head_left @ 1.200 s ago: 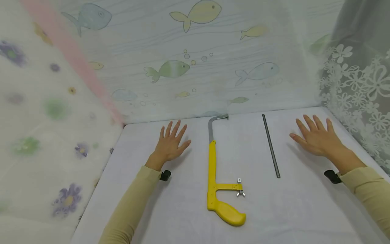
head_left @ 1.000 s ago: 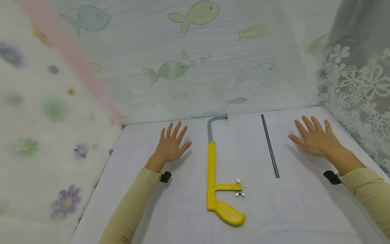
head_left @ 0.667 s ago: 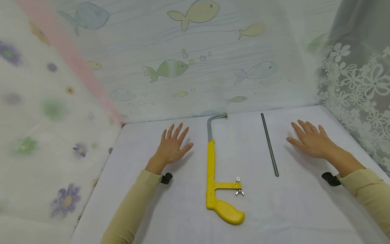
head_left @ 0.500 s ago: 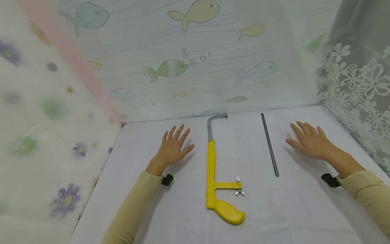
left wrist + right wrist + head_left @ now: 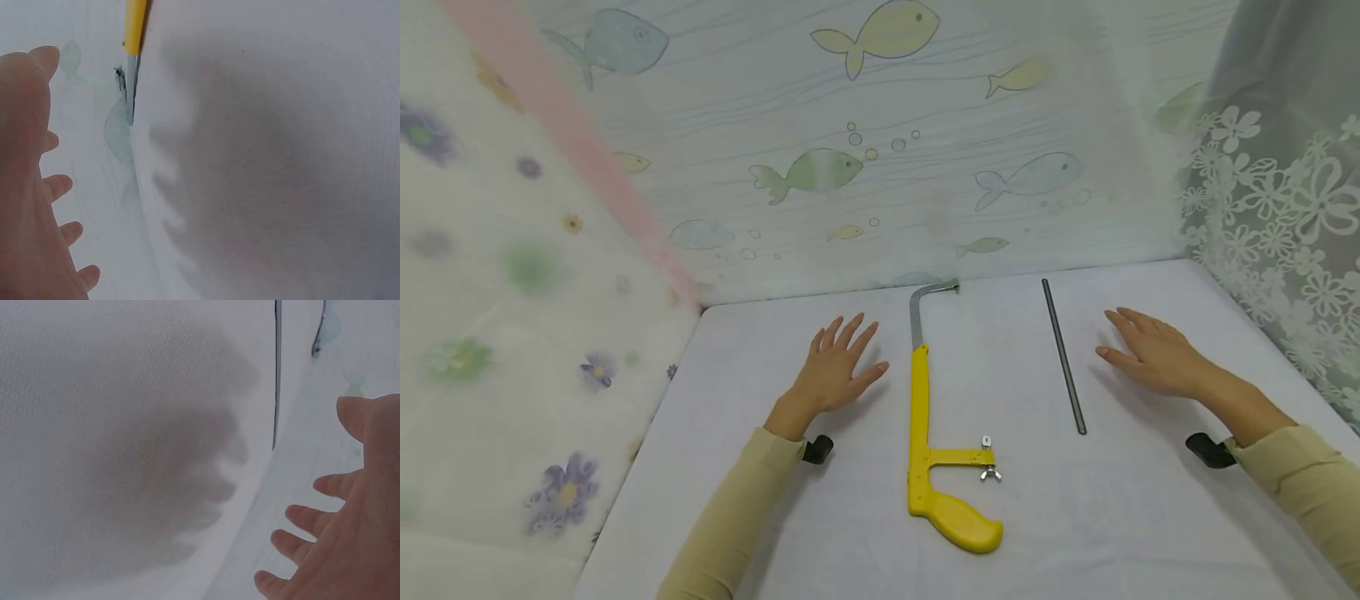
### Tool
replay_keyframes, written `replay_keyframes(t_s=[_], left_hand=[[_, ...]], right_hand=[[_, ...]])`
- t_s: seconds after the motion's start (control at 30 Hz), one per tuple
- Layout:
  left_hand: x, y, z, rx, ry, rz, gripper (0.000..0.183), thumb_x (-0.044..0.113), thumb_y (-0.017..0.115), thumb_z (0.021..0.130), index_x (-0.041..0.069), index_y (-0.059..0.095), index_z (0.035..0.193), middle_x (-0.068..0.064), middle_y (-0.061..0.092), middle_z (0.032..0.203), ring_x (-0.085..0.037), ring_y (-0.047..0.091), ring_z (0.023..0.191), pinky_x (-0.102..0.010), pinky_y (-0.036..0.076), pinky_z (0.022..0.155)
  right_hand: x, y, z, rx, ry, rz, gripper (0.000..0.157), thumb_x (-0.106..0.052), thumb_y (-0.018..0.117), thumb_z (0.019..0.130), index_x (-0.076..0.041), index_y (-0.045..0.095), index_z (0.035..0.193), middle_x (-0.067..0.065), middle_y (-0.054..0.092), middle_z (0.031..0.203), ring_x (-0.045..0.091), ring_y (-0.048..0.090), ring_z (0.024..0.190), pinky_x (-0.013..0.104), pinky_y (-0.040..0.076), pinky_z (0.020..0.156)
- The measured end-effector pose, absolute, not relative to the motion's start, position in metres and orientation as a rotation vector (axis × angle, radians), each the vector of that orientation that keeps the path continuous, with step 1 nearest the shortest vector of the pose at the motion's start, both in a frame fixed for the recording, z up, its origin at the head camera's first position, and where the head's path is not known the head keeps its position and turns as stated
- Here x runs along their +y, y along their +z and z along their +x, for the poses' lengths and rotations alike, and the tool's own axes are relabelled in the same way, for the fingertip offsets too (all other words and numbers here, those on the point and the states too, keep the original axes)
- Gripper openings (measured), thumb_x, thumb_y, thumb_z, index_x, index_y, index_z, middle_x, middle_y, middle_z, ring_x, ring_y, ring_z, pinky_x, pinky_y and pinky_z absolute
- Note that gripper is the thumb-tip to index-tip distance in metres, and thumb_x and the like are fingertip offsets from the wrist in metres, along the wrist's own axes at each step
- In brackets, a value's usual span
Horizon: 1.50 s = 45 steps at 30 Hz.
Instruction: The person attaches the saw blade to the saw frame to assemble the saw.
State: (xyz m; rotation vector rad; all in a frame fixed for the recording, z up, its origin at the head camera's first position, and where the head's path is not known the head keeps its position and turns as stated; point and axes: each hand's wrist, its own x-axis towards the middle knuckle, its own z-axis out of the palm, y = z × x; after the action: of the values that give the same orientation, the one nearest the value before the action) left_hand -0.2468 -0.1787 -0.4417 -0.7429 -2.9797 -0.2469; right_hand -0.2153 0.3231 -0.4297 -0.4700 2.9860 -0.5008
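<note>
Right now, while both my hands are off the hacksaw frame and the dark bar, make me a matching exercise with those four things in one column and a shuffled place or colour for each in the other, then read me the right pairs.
Column one
1. Left hand
2. Hacksaw frame
3. Dark bar
4. Right hand

Column two
A. Dark grey along its whole length
B. To the right of the bar, holding nothing
C. To the left of the frame, holding nothing
D. Yellow, with a silver hooked far end

Pairs: 1-C, 2-D, 3-A, 4-B
</note>
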Motion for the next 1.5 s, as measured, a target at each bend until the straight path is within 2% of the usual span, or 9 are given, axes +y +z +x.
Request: replay_keyframes(t_s=[0.23,0.7,0.97,1.23,1.5], left_hand=[[-0.175,-0.440,-0.243,-2.990,-0.253,-0.751,0.075,0.065,0.040,0.102,0.025,0.025,0.164,-0.005,0.016,0.171,-0.038,0.012,0.155,-0.061,0.012,0.121],[-0.165,-0.439,-0.232,-2.937,-0.309,-0.859,0.078,0.063,0.051,0.100,0.021,0.028,0.162,-0.008,0.023,0.168,-0.041,0.019,0.153,-0.062,0.020,0.119],[-0.160,-0.438,-0.228,-2.920,-0.373,-0.907,0.078,0.057,0.058,0.099,0.018,0.032,0.161,-0.010,0.028,0.166,-0.042,0.023,0.152,-0.063,0.022,0.117],[-0.154,-0.442,-0.224,-2.966,-0.376,-0.925,0.078,0.057,0.058,0.099,0.020,0.031,0.162,-0.006,0.028,0.166,-0.037,0.024,0.151,-0.060,0.023,0.119],[-0.149,-0.443,-0.221,-2.971,-0.502,-0.975,0.076,0.054,0.062,0.099,0.017,0.035,0.160,-0.006,0.036,0.161,-0.031,0.034,0.146,-0.057,0.031,0.115]], right_hand=[[0.319,-0.429,-0.212,2.975,-0.552,-0.481,0.074,-0.039,0.051,0.107,0.014,0.025,0.153,0.044,0.023,0.152,0.064,0.024,0.137,0.075,0.021,0.107],[0.310,-0.430,-0.204,2.936,-0.640,-0.536,0.072,-0.031,0.058,0.105,0.012,0.027,0.152,0.041,0.027,0.151,0.063,0.029,0.135,0.075,0.028,0.103],[0.306,-0.429,-0.202,2.894,-0.688,-0.529,0.075,-0.034,0.061,0.103,0.008,0.026,0.154,0.039,0.027,0.153,0.062,0.029,0.136,0.075,0.028,0.104],[0.299,-0.430,-0.198,2.855,-0.764,-0.550,0.074,-0.032,0.062,0.103,0.010,0.027,0.153,0.039,0.030,0.151,0.060,0.030,0.137,0.073,0.028,0.106],[0.291,-0.429,-0.197,2.861,-0.827,-0.564,0.067,-0.024,0.062,0.103,0.015,0.032,0.149,0.037,0.041,0.145,0.053,0.047,0.127,0.067,0.041,0.100]])
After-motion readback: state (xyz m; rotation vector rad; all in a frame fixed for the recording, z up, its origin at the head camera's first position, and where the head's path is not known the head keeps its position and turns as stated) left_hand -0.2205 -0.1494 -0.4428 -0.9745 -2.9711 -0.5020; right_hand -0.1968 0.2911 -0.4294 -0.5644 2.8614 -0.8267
